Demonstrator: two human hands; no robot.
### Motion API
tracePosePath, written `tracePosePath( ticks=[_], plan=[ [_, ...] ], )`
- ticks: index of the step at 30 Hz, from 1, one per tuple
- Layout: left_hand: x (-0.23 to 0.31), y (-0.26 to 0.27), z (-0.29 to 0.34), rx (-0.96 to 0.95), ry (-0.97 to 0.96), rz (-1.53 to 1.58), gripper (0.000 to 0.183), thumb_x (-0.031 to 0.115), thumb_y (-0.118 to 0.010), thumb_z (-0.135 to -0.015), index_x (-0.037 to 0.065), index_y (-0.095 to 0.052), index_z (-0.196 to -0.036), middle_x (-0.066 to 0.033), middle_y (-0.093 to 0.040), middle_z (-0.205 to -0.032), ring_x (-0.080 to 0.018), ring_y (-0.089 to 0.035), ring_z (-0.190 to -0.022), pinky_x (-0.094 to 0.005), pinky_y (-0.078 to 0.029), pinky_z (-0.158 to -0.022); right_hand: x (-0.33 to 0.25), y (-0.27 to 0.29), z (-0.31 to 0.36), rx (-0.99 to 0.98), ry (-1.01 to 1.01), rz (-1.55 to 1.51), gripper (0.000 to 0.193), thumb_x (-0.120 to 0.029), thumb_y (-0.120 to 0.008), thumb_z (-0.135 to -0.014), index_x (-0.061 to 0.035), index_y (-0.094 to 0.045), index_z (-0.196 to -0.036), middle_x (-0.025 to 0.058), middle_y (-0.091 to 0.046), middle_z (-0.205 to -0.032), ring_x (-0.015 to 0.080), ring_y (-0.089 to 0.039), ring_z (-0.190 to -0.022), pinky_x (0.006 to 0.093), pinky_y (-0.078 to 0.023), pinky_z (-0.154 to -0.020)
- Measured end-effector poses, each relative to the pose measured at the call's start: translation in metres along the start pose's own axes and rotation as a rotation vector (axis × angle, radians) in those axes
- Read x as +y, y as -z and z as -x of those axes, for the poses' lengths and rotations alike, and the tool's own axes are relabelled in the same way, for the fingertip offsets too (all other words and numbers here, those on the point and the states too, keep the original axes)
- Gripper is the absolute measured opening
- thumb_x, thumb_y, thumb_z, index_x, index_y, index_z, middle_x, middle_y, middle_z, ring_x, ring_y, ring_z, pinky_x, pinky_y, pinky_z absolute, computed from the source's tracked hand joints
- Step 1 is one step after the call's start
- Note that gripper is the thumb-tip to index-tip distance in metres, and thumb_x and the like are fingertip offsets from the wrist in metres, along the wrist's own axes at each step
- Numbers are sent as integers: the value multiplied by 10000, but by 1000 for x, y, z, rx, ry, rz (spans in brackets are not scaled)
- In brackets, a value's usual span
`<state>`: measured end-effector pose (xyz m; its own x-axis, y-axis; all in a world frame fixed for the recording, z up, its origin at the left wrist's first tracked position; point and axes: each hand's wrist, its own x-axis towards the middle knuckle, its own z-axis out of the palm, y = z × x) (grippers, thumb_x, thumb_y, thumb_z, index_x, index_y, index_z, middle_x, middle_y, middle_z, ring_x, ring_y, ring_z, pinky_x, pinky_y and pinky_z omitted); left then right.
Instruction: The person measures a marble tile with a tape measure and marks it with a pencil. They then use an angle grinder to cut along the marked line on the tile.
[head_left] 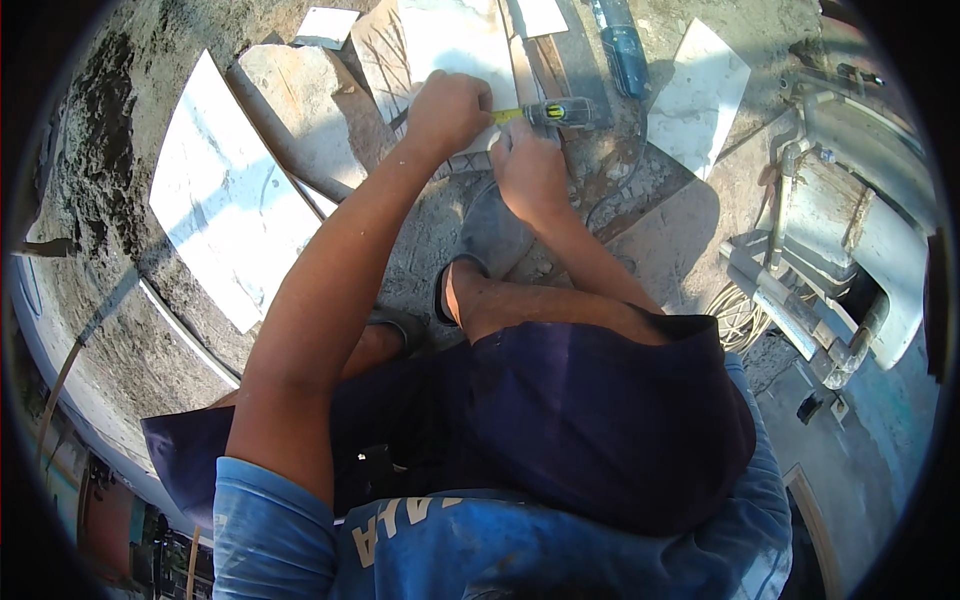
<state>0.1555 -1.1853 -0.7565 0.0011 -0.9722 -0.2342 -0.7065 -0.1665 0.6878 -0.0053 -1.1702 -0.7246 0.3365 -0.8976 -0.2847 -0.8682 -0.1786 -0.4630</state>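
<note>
The left hand (447,112) is over the white tile (455,40), its fingers curled in. The yellow strip (508,116) of the tape measure (568,113) runs up to those fingers, and they look pinched tight on its end. The right hand (530,178) is just below the strip, with its fingers bent near the tile's close edge. I cannot tell if it has hold of anything. The tape measure is to the right of both hands, and its case looks to sit past the tile's right edge.

To do this part well, I think the strip should be flat and straight, with its end right on the edge. The left fingers should not slip, and the eyes should look straight down at the marks.

The side edges are crowded. A rough stone slab (300,105) sits to the left, next to a big white tile piece (225,200). A blue power tool (622,55) lies up on the right, and its thin cord (640,150) curls down near the right hand, so it could catch an arm. The ground (405,245) in front of the feet gives the most room to pull back.
</note>
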Motion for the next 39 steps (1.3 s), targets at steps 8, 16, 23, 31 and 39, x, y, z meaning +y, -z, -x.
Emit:
tracePosePath(
  ticks=[8,16,23,31,39],
  plan=[
    [1,0,0,-10,16,-1,138,180,-789,-726,64,-734,-776,-119,-724,-789,-327,-664,-828,-440,-523,-799,-3,6,-1,-106,22,94,287,-222,-612,-957,5,-576,-1129,257,-698,-800,439,-702,-786,530,-556,-724],
    [-7,0,6,6,-36,69,148,155,-769,-731,54,-728,-831,-129,-704,-837,-343,-625,-882,-441,-492,-847,9,56,4,300,310,-99,325,-172,-617,-928,-117,-660,-1246,155,-727,-1016,361,-696,-907,462,-544,-775],
    [-8,14,9,-76,-85,35,127,134,-672,-812,32,-698,-883,-170,-682,-916,-371,-612,-932,-449,-477,-888,49,93,-41,-45,458,216,461,-159,-766,-798,-84,-674,-1244,134,-702,-1169,328,-634,-1150,421,-476,-997],
    [38,123,3,299,77,846,342,349,-745,-934,35,-641,-1023,-62,-660,-933,-185,-605,-895,-330,-479,-829,35,128,-23,18,243,-260,497,-156,-842,-774,-35,-675,-1226,132,-723,-1107,240,-698,-990,345,-538,-895],
    [-59,196,-3,516,134,493,537,414,-788,-884,-30,-646,-1150,-142,-701,-1034,-217,-651,-956,-357,-528,-841,68,140,-4,100,9,-114,414,-175,-813,-806,1,-684,-1158,129,-727,-984,195,-687,-861,332,-539,-808]
  ],
)
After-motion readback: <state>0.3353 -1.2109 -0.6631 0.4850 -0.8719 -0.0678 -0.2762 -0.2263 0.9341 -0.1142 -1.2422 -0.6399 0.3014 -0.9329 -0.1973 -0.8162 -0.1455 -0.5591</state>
